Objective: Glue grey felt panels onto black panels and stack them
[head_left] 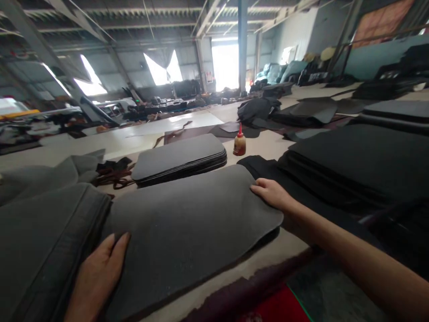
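Observation:
A dark grey sheet with rounded corners (194,223) lies in front of me, and a dark layer shows beneath its near right corner. My left hand (98,273) grips its left edge, thumb and a finger on top. At the upper part of the right edge, my right hand (271,192) is closed on the same sheet, its other fingers hidden underneath. Just beyond the sheet lies a neat stack of similar grey sheets (181,154). A small glue bottle with a red nozzle (239,144) stands upright to the right of that stack.
Thick dark stacks flank me, one on the left (40,241) and one on the right (365,156). Brown and black scraps (115,172) lie behind the left stack. A crumpled dark pile (258,109) sits farther back. The pale table's front edge (234,277) is close to me.

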Demonstrator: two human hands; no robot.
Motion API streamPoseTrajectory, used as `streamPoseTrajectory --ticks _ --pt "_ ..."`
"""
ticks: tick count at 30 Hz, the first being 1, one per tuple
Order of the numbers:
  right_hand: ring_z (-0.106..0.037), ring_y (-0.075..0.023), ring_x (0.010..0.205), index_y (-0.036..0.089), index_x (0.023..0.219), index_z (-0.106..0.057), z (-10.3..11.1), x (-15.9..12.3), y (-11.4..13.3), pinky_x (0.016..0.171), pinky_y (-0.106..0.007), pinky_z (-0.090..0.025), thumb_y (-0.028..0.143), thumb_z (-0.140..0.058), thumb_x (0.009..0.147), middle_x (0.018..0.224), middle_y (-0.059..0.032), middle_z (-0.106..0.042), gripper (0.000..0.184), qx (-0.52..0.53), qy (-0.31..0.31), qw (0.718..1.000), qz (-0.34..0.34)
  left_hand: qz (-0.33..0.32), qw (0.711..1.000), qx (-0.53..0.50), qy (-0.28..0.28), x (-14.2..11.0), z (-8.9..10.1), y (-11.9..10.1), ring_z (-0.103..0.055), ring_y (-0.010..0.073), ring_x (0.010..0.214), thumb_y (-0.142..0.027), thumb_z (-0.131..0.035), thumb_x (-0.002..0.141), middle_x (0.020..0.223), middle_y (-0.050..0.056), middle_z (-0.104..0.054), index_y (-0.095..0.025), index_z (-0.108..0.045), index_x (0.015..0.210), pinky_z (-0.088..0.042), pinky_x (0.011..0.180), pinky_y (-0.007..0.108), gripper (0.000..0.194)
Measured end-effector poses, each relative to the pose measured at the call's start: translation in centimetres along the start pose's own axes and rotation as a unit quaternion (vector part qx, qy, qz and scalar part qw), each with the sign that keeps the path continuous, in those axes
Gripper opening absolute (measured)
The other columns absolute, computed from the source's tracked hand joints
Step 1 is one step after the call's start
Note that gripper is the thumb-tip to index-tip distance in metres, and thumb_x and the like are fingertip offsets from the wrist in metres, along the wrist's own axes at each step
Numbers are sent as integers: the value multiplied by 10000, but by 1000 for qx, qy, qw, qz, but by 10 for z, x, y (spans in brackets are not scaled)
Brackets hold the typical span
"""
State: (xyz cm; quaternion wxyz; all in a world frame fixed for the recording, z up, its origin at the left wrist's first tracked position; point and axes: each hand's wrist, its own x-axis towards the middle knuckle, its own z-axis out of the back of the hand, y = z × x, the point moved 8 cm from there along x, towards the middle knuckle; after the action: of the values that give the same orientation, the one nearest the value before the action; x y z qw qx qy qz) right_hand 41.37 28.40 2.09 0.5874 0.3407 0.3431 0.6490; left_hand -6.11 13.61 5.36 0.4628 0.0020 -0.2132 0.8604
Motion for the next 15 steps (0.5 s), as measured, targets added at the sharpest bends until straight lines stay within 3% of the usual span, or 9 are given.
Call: streamPoseTrajectory --ticks 3,15 --pt "-464 -142 595 199 676 -495 -4 -1 -5 552 -269 -292 388 -540 859 622 22 -499 267 -38 -9 999 12 -4 998 -14 67 -4 -15 -2 -663 262 950 -550 -386 879 926 -8 -724 -289 -628 970 -457 752 266 368" --pt "-591 -174 733 200 785 -563 -6 -2 -8 642 -260 -341 319 -543 965 778 -19 -644 217 -149 -27 987 49 10 997 1 79 -8 -17 -10 -660 283 906 -500 -442 928 876 -14 -696 -302 -614 996 -443 729 282 271"
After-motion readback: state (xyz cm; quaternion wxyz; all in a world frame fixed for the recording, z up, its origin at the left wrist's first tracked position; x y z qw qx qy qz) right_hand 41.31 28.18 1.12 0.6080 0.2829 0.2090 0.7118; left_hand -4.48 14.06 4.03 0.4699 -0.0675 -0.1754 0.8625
